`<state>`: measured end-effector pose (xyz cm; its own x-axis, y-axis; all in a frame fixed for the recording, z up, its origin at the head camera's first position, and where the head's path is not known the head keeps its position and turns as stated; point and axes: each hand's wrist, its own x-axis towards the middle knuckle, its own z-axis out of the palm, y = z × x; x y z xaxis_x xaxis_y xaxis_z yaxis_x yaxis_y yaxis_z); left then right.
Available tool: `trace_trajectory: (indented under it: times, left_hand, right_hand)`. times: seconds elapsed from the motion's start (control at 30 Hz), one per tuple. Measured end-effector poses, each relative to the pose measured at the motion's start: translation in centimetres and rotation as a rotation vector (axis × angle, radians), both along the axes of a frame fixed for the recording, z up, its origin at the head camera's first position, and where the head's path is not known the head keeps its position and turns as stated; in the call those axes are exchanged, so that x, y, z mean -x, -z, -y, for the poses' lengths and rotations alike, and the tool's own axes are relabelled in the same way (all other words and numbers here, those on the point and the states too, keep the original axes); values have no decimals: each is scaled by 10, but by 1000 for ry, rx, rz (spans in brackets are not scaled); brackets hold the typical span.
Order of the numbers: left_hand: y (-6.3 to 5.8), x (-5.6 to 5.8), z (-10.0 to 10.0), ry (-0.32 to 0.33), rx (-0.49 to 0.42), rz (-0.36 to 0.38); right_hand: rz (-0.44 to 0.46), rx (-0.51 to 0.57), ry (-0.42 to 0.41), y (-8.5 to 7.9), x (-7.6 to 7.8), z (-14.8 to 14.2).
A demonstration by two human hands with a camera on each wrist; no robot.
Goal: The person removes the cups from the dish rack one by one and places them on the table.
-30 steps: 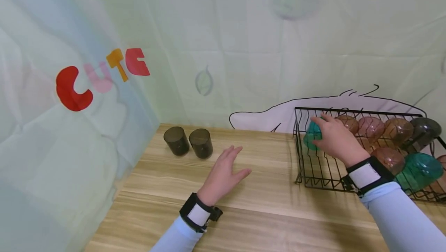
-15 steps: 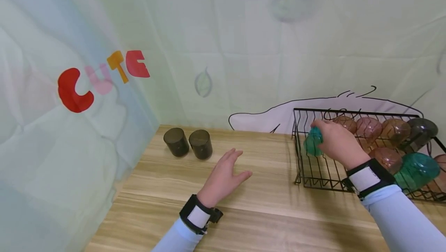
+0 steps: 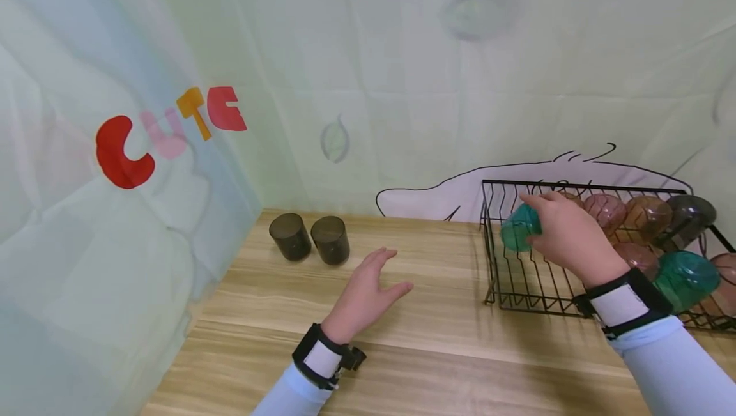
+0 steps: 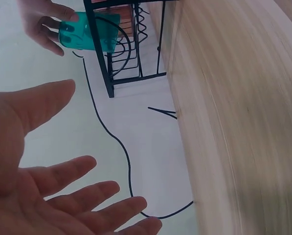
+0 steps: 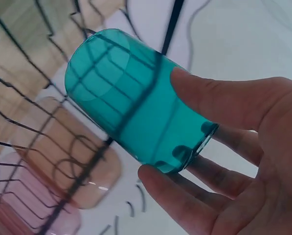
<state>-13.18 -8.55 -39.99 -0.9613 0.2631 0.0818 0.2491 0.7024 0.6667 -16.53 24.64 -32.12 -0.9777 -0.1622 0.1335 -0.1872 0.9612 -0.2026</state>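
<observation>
My right hand holds a teal see-through cup at the left end of the black wire rack. In the right wrist view, thumb and fingers grip one end of the teal cup, its other end pointing away from the palm, rack wires showing through it. My left hand hovers over the table with fingers spread and nothing in it; the left wrist view shows its open palm. Two dark grey cups stand upright on the table beyond it.
More see-through cups sit in the rack: pink, amber, dark grey and a second teal cup. A printed cloth hangs behind the wooden table.
My right hand has closed round the teal cup, which now stands a little higher and tilted in the rack's left end. The left hand has hardly moved.
</observation>
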Motion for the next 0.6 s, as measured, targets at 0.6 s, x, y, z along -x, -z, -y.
trace_trajectory:
  times: [0.6]
  left_hand:
    - [0,8,1,-73,-344,134]
  right_hand:
    - [-239,297,-27,-8,-32,39]
